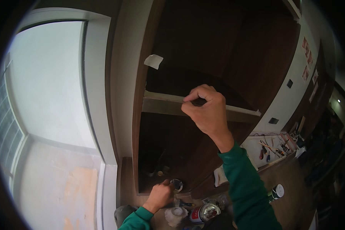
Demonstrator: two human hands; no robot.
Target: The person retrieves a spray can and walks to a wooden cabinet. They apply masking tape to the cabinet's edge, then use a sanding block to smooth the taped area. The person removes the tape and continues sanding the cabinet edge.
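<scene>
Right hand (207,109): thumb and fingertip together at front of shelf (161,106), mid-cabinet; can't tell if you've got anything pinched. Your left hand (160,196) is curled low, beside round thing (176,185); can't tell if clamped on it. Progress: pale strip (163,96) runs along shelf front, left post to ragged right end, bit behind your hand hidden. Can't say what's left. Paper scrap (153,61) above, at left post. Near: open tin (195,215), white bundle (175,217). Far right: tool tray (253,147). Your right sleeve (245,184) blocks some floor.
</scene>
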